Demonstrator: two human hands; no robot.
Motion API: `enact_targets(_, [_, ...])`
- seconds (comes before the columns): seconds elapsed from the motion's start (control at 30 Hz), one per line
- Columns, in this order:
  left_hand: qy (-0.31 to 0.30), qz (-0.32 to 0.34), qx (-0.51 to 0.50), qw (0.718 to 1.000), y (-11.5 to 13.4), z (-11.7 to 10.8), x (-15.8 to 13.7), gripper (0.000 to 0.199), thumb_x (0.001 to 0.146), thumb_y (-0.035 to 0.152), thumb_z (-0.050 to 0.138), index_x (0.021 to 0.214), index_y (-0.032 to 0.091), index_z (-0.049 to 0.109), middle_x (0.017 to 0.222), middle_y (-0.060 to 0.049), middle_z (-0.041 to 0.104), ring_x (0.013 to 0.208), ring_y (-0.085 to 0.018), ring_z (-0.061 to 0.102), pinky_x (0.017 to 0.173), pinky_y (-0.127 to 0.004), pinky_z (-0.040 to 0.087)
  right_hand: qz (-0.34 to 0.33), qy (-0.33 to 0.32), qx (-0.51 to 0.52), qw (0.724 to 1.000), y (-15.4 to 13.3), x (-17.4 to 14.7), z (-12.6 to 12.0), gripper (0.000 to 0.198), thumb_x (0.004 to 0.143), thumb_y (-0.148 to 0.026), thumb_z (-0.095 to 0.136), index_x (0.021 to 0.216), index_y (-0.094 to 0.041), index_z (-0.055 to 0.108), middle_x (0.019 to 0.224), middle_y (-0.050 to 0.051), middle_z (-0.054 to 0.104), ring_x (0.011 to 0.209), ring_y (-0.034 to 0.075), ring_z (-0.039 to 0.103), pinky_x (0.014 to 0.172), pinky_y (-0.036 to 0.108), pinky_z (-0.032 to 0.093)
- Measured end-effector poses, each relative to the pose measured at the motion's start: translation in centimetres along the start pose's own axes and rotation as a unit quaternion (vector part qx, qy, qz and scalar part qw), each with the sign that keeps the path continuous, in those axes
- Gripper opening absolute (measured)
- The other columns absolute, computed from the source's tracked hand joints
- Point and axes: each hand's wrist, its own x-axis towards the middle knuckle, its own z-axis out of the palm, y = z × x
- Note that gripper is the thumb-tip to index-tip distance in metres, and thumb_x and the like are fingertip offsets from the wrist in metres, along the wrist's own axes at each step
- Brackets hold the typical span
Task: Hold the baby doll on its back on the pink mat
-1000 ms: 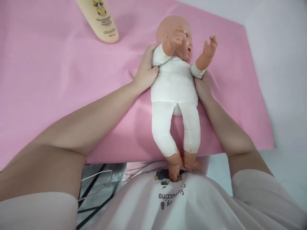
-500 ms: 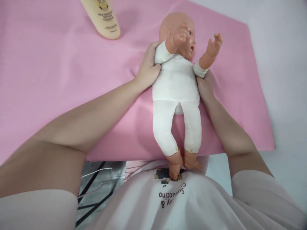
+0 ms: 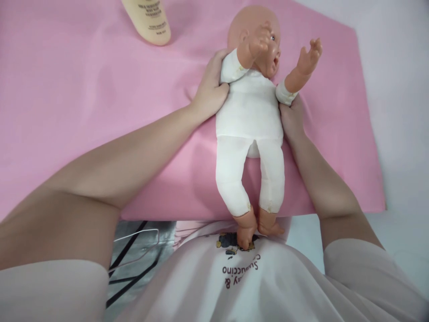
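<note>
Both hands, left hand (image 3: pixel 209 91) and right hand (image 3: pixel 291 120), are clasping the baby doll (image 3: pixel 252 112) under its arms, holding it raised off the pink cloth (image 3: pixel 83 98), feet touching the person's shirt (image 3: pixel 234 277).

A pink cloth (image 3: pixel 83 89) covers most of the white tabletop (image 3: pixel 395 89), which shows bare along the frame's right. Black bars cross a grey floor (image 3: pixel 134 250) at lower left.

pink cloth (image 3: pixel 83 89) — cream bottle (image 3: pixel 149 20) on it | white table (image 3: pixel 395 89)
</note>
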Motion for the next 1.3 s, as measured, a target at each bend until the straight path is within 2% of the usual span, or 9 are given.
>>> enact_targets(0.13, [-0.003,0.002,0.009,1.000,0.5,0.0,-0.1,0.096,0.068,0.017,0.062,0.160,0.037,0.047,0.173,0.004,0.055,0.165,-0.033,0.043,0.153,-0.047,0.029,0.014,0.017,0.018,1.000,-0.5,-0.1,0.3,0.045,0.087,-0.017,0.056,0.131,-0.013,0.066,0.142,0.007,0.076,0.123,0.013,0.068,0.123,0.033,0.055])
enact_targets(0.27, [-0.003,0.009,0.003,1.000,0.9,0.1,-0.1,0.092,0.066,0.014,0.062,0.154,0.038,0.050,0.171,0.004,0.057,0.163,-0.033,0.045,0.152,-0.047,0.032,0.021,0.027,0.025,0.999,-0.7,-0.1,0.5,0.037,0.087,-0.013,0.056,0.122,-0.012,0.065,0.140,0.008,0.076,0.114,0.012,0.066,0.119,0.031,0.055])
enact_targets(0.4, [0.009,-0.004,0.015,1.000,1.7,0.3,-0.2,0.089,0.068,0.009,0.061,0.152,0.037,0.051,0.170,0.003,0.057,0.164,-0.032,0.047,0.153,-0.046,0.033,0.021,0.033,0.028,0.999,-0.9,-0.2,0.6,0.038,0.086,-0.011,0.055,0.124,-0.012,0.064,0.137,0.007,0.076,0.114,0.011,0.065,0.117,0.029,0.055])
enact_targets(0.53, [0.006,-0.014,0.039,0.999,2.5,0.4,-0.2,0.095,0.068,0.000,0.057,0.157,0.032,0.048,0.174,0.001,0.055,0.168,-0.030,0.045,0.154,-0.047,0.031,0.026,0.031,0.023,0.999,-1.0,-0.1,0.5,0.038,0.088,-0.013,0.056,0.125,-0.012,0.065,0.138,0.007,0.075,0.117,0.012,0.066,0.120,0.032,0.055])
enact_targets(0.63, [0.010,-0.022,0.047,0.999,3.8,0.6,-0.4,0.095,0.071,-0.006,0.053,0.160,0.028,0.048,0.176,0.000,0.055,0.168,-0.029,0.044,0.154,-0.048,0.029,0.032,0.035,0.014,0.999,-0.8,0.1,0.4,0.040,0.089,-0.012,0.056,0.128,-0.013,0.064,0.140,0.008,0.073,0.121,0.014,0.067,0.124,0.037,0.054])
enact_targets(0.77, [0.026,-0.051,0.062,0.996,5.9,0.8,-0.7,0.093,0.075,-0.014,0.047,0.162,0.018,0.050,0.175,-0.003,0.057,0.165,-0.024,0.049,0.149,-0.041,0.034,0.037,0.046,0.014,0.998,-0.6,0.3,0.3,0.044,0.088,-0.006,0.054,0.129,-0.015,0.062,0.140,0.007,0.073,0.122,0.014,0.067,0.129,0.041,0.054])
enact_targets(0.93, [0.018,-0.034,0.091,0.995,6.7,0.9,-0.8,0.093,0.075,-0.013,0.040,0.165,0.007,0.047,0.178,-0.007,0.054,0.168,-0.018,0.049,0.147,-0.036,0.036,0.030,0.051,0.032,0.998,-0.8,0.3,0.5,0.044,0.084,0.000,0.049,0.125,-0.011,0.062,0.128,0.004,0.075,0.111,0.009,0.067,0.118,0.032,0.057])
enact_targets(1.2, [0.025,-0.055,0.089,0.994,7.4,1.1,-0.8,0.086,0.078,-0.016,0.038,0.161,0.003,0.047,0.176,-0.013,0.055,0.170,-0.021,0.048,0.148,-0.036,0.033,0.029,0.057,0.041,0.997,-0.4,0.6,0.3,0.047,0.084,0.001,0.050,0.128,-0.010,0.063,0.127,0.003,0.076,0.106,0.007,0.067,0.114,0.029,0.056])
enact_targets(1.3, [0.025,-0.057,0.083,0.995,7.8,1.1,-0.8,0.087,0.076,-0.017,0.037,0.159,0.005,0.049,0.177,-0.011,0.055,0.170,-0.022,0.049,0.148,-0.038,0.035,0.030,0.058,0.038,0.997,-0.3,0.6,0.3,0.047,0.085,0.000,0.051,0.128,-0.011,0.065,0.128,0.003,0.075,0.110,0.008,0.067,0.114,0.029,0.055])
